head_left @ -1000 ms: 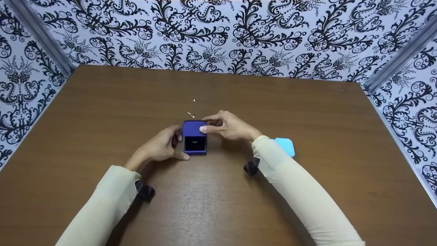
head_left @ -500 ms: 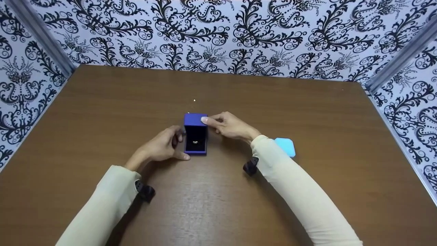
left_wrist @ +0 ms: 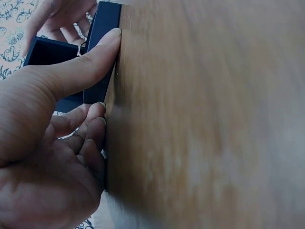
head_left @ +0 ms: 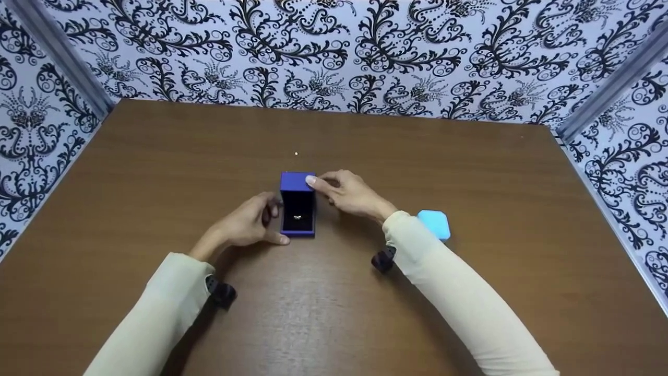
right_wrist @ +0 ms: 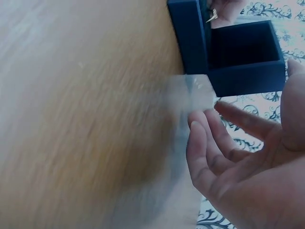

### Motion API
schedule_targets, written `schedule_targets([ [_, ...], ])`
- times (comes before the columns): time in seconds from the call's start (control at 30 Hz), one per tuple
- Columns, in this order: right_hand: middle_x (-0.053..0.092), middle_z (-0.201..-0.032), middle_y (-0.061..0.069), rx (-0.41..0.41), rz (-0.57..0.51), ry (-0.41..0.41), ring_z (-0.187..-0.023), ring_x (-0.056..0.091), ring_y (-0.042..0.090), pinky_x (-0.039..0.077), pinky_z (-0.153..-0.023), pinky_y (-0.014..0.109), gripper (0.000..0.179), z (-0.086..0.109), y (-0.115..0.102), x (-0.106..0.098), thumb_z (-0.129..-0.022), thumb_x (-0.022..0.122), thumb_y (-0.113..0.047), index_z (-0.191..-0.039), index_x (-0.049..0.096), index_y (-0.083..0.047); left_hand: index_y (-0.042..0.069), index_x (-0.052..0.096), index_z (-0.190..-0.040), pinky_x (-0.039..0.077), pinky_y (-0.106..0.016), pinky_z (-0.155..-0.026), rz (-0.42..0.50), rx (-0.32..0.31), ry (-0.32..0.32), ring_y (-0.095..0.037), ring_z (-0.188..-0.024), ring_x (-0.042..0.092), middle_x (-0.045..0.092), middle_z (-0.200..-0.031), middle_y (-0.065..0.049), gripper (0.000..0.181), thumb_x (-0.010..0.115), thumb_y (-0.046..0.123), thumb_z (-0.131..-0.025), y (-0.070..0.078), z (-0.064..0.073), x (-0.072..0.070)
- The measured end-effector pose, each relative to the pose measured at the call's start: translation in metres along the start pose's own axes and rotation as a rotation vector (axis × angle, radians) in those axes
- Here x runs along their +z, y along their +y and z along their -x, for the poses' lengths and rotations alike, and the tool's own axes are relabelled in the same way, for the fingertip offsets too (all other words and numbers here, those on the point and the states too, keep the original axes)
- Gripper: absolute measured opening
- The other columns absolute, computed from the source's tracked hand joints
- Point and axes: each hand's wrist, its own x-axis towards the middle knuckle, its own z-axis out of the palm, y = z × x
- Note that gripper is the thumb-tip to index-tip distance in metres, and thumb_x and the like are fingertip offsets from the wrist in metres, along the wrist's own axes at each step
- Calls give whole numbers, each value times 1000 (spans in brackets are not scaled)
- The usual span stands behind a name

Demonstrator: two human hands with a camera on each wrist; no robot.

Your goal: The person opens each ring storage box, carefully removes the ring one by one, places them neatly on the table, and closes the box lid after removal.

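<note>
A blue ring box (head_left: pixel 297 181) stands on the table with its lid raised, showing a black lining. Inside, a small gold-coloured ring (head_left: pixel 297 216) sits upright in the base; it also shows in the right wrist view as a ring (right_wrist: pixel 212 16). My left hand (head_left: pixel 246 222) holds the base at its left side, the thumb (left_wrist: pixel 97 59) along the front edge and the fingers curled by the side. At the lid's right corner, my right hand (head_left: pixel 356 195) grips with its thumb on the front and the fingers behind, partly hidden.
To the right, beside the right sleeve, lies a light blue flat object (head_left: pixel 434 224) with cut corners. A tiny bright speck (head_left: pixel 296 153) is on the brown table (head_left: pixel 156 151) behind the box. A patterned wall (head_left: pixel 334 57) borders the table's back.
The lid has swung up and back under my right hand, bringing the ring into plain sight. A small shiny piece behind the box is now hidden. My left hand has stayed in place.
</note>
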Motion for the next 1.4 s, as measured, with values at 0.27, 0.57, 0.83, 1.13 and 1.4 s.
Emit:
schedule_targets([
  [0.27, 59, -112, 13, -46, 37, 141, -96, 61, 22, 51, -84, 34, 50, 19, -8, -2, -95, 71, -42, -126, 66, -3, -7, 52, -121, 41, -36, -77, 1, -16, -9, -23, -85, 50, 54, -98, -11, 67, 93, 16, -73, 1, -1, 0],
  [0.57, 61, -98, 9, -161, 75, 219, -83, 61, 19, 53, -76, 31, 34, 40, -5, 5, -90, 80, -22, -112, 68, 1, -7, 52, -121, 42, -35, -77, -17, -29, -20, -22, -84, 50, 54, -99, -10, 67, 93, 18, -74, 1, 0, -2],
  [0.83, 64, -83, 2, -252, 153, 229, -72, 59, 14, 51, -67, 28, 13, 45, -6, 22, -88, 79, -13, -96, 73, -5, -7, 52, -119, 41, -33, -75, -4, -11, -5, -22, -83, 50, 54, -97, -10, 67, 94, 17, -73, 1, 0, -1],
  [1.13, 65, -64, -9, -229, 238, 186, -52, 59, 2, 52, -65, 30, 10, 40, -11, 38, -91, 76, -18, -97, 76, -11, -7, 52, -119, 40, -33, -75, -6, -11, -30, -21, -84, 49, 53, -96, -9, 66, 93, 17, -73, 0, -1, -2],
  [1.4, 64, -63, -9, -201, 333, 193, -52, 55, 2, 48, -58, 30, 16, 34, -15, 46, -90, 76, -23, -104, 78, -13, -7, 52, -121, 41, -36, -78, 2, -17, -40, -23, -88, 49, 53, -98, -9, 67, 93, 16, -74, 1, -2, -3],
])
